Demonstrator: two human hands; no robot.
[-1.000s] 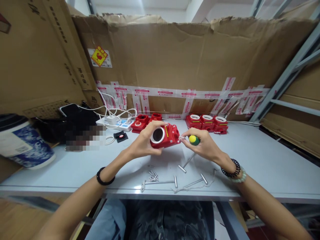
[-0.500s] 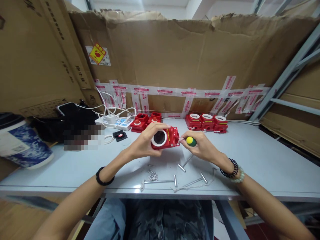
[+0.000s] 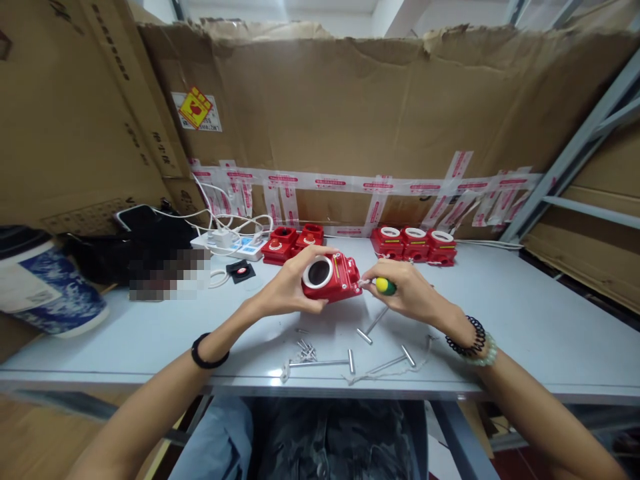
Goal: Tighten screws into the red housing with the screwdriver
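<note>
My left hand (image 3: 293, 283) grips a red housing (image 3: 336, 283) with a white ring around a round dark window, holding it tilted above the table. In my right hand (image 3: 407, 287) is a screwdriver (image 3: 385, 286) with a yellow and green handle. Its fingertips also pinch white string (image 3: 364, 283) at the right end of the housing. Below the hands lie T-shaped metal rods (image 3: 323, 363), two of them beside pale string, and a small pile of screws (image 3: 306, 351).
Three red housings with white rings (image 3: 414, 245) stand at the back right. More red parts (image 3: 280, 247) sit at the back left by a power strip (image 3: 235, 247) with cables. A large patterned cup (image 3: 50, 287) is at far left. Cardboard (image 3: 325, 113) walls the back.
The housing has turned a little in my left hand, its right end showing more. The screwdriver handle has tipped and shifted slightly right, with my right wrist moving right.
</note>
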